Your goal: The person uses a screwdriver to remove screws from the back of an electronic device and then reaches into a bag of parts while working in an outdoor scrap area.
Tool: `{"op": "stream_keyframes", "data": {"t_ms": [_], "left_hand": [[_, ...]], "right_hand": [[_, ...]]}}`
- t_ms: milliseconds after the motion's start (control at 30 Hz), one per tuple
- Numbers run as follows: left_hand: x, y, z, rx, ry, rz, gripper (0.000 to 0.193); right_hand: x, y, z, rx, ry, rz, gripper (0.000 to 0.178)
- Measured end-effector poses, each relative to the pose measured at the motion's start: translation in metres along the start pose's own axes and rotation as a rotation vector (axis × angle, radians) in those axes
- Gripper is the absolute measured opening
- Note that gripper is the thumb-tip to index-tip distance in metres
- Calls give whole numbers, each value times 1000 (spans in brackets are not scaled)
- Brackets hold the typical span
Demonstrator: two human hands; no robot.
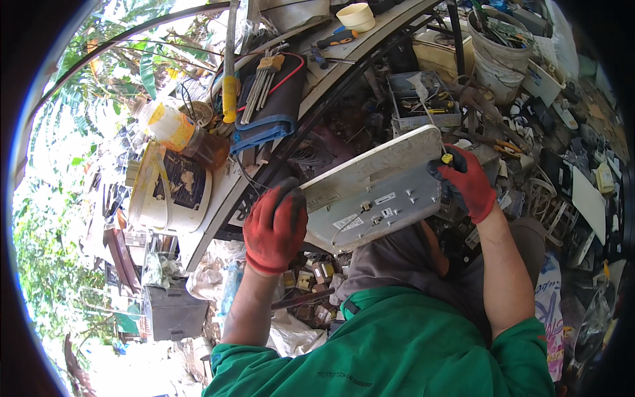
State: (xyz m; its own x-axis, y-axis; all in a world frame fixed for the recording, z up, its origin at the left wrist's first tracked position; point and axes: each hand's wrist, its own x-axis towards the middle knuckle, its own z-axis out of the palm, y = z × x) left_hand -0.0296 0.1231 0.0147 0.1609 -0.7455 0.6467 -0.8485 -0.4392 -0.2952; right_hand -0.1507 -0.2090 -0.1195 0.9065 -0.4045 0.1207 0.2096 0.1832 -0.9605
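A flat, rounded panel (377, 192) with a white rim and a grey metal plate is tilted in front of me. Small studs, fittings and pale labels show on the plate. My left hand (276, 228), in a red and black glove, is closed on the panel's left edge. My right hand (468, 182), gloved alike, is at the right edge, fingers curled round a small yellow-ended thing (447, 159). Most of that thing is hidden in the glove, so its kind is unclear. Whether the right fingers also grip the panel is hard to make out.
A workbench (228, 192) runs diagonally beyond the panel, bearing a paint brush (268, 66), a yellow-handled tool (229, 99), a screwdriver (337, 40) and a white bucket (170, 188). A grey tool bin (423, 99) and a scrap bucket (497, 56) stand right, among piled scrap.
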Motion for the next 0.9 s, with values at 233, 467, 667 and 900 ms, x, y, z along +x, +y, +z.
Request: {"op": "stream_keyframes", "data": {"t_ms": [233, 467, 667, 900], "left_hand": [[-1, -8, 9, 0, -29, -102, 24], [6, -13, 9, -185, 42, -214, 25], [-5, -43, -10, -527, 329, -707, 8], [-28, -109, -41, 172, -133, -768, 16]], "right_hand": [[1, -2, 5, -5, 7, -26, 39], [4, 0, 6, 28, -17, -41, 34], [7, 10, -2, 16, 42, -15, 33], [8, 15, -5, 102, 67, 72, 36]]}}
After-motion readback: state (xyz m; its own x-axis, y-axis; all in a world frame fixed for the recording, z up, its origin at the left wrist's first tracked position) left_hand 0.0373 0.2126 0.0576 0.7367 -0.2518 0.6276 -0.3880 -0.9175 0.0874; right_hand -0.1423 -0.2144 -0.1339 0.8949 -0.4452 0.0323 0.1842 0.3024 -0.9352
